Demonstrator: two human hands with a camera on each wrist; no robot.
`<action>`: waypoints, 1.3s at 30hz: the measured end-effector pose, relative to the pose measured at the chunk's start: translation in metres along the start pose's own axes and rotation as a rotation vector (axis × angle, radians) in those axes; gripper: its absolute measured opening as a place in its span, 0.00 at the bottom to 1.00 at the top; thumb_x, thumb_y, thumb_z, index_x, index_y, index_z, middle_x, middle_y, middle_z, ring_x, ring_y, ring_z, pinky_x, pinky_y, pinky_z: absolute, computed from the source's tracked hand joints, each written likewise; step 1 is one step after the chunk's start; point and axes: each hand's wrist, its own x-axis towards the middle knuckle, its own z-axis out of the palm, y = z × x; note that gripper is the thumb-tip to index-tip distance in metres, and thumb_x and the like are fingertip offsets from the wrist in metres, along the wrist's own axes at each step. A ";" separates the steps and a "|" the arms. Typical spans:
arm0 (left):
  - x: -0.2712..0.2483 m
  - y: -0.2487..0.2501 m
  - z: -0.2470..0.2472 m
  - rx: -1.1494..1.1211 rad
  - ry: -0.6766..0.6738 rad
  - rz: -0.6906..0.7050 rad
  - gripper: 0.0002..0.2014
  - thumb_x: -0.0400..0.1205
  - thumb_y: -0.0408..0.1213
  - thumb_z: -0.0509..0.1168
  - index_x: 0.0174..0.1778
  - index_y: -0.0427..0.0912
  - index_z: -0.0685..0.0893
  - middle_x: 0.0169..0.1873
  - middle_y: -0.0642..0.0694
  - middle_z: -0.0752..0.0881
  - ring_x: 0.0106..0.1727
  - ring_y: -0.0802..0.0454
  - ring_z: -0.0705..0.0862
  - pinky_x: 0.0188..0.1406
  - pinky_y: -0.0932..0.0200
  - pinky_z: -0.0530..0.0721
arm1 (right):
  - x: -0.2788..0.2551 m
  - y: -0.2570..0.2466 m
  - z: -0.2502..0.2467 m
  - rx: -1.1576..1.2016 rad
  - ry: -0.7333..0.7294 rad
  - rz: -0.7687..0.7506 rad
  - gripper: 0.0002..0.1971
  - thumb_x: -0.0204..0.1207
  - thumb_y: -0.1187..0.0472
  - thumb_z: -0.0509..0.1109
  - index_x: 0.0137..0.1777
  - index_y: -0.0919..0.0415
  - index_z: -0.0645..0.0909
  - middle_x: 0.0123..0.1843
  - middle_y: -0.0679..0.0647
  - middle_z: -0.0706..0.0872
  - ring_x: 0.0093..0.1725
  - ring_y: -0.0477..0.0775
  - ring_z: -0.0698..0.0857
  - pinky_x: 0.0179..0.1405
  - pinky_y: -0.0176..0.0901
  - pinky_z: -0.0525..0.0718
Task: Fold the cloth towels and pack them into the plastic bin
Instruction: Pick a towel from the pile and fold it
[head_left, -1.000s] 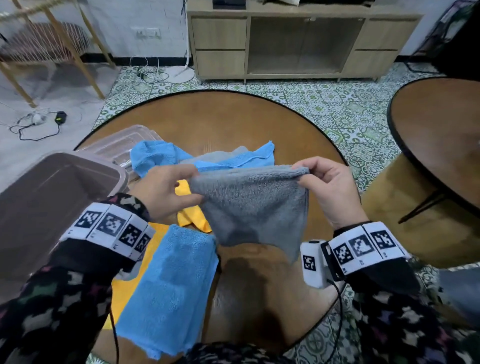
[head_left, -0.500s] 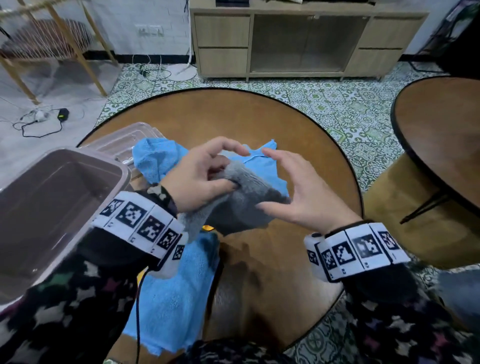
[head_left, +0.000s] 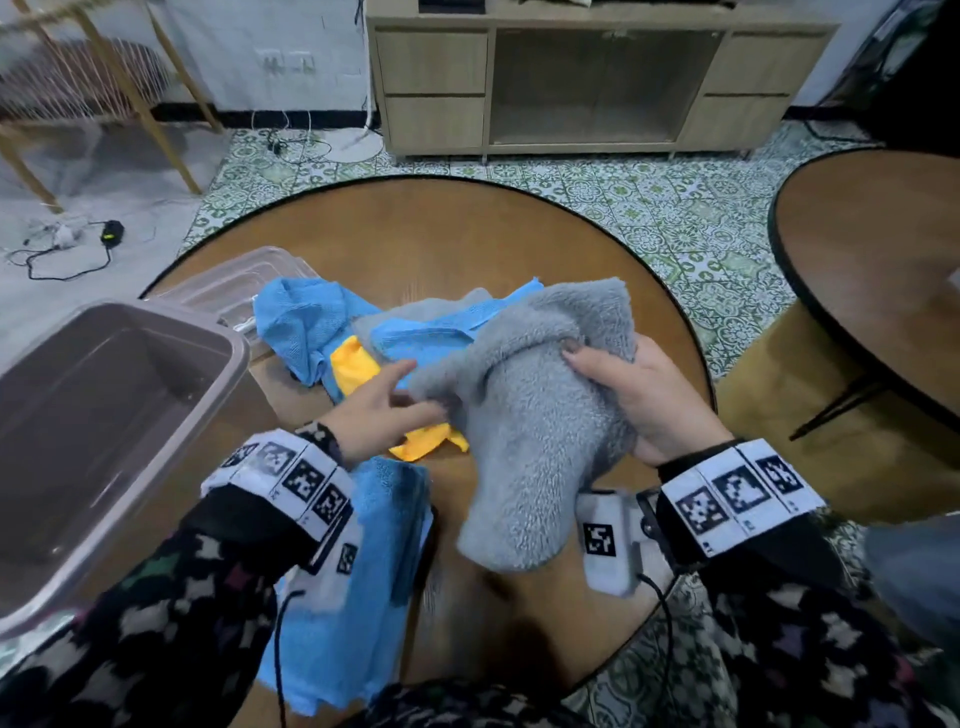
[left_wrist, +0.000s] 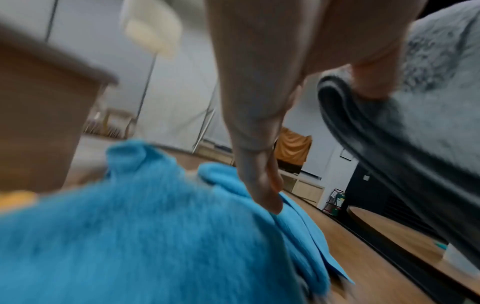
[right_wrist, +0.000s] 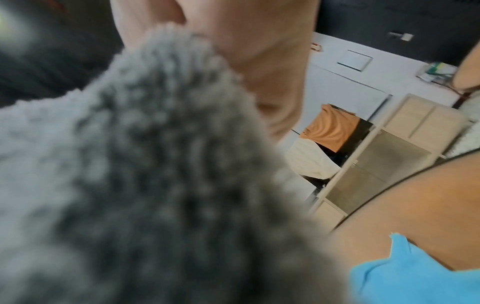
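Observation:
A fluffy grey towel (head_left: 524, 447) hangs doubled over above the round wooden table (head_left: 467, 234). My right hand (head_left: 587, 364) grips its bunched top, thumb on the near side and fingers behind. My left hand (head_left: 410, 397) reaches in with straight fingers and touches the towel's left edge. In the left wrist view a fingertip rests on the grey towel (left_wrist: 441, 98) and the thumb hangs free. The right wrist view is filled by the grey towel (right_wrist: 130, 164). The plastic bin (head_left: 228, 343) stands open at the left, nothing visible inside.
A folded blue towel (head_left: 384, 561) lies near the front edge under my left wrist. Behind it lies a heap of a crumpled blue towel (head_left: 306, 322), a yellow towel (head_left: 356, 369) and another grey one. The bin's lid (head_left: 234, 283) lies behind the bin. A second table (head_left: 883, 249) stands to the right.
A second ago both hands held the grey towel spread by its top corners. They came together, and now my right hand alone holds the doubled towel while my left has let go and touches its edge.

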 end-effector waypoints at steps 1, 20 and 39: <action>0.003 -0.007 0.006 -0.181 0.020 -0.085 0.42 0.67 0.54 0.73 0.74 0.42 0.68 0.56 0.44 0.81 0.50 0.51 0.80 0.43 0.58 0.76 | -0.001 -0.001 -0.002 0.055 0.033 0.019 0.16 0.61 0.62 0.76 0.49 0.61 0.80 0.38 0.50 0.90 0.41 0.50 0.89 0.41 0.43 0.88; -0.015 0.020 0.021 -0.703 -0.017 0.033 0.13 0.75 0.25 0.67 0.54 0.39 0.81 0.37 0.47 0.91 0.36 0.53 0.90 0.32 0.59 0.88 | 0.001 0.023 -0.027 0.190 0.181 0.204 0.46 0.54 0.55 0.85 0.73 0.56 0.69 0.51 0.54 0.90 0.49 0.54 0.89 0.42 0.50 0.88; -0.018 0.027 -0.006 0.103 0.227 0.295 0.31 0.68 0.32 0.77 0.67 0.50 0.79 0.57 0.50 0.83 0.51 0.56 0.82 0.58 0.52 0.81 | 0.009 0.035 -0.022 -0.419 0.143 0.026 0.38 0.67 0.77 0.74 0.77 0.59 0.67 0.68 0.52 0.80 0.61 0.46 0.82 0.63 0.42 0.81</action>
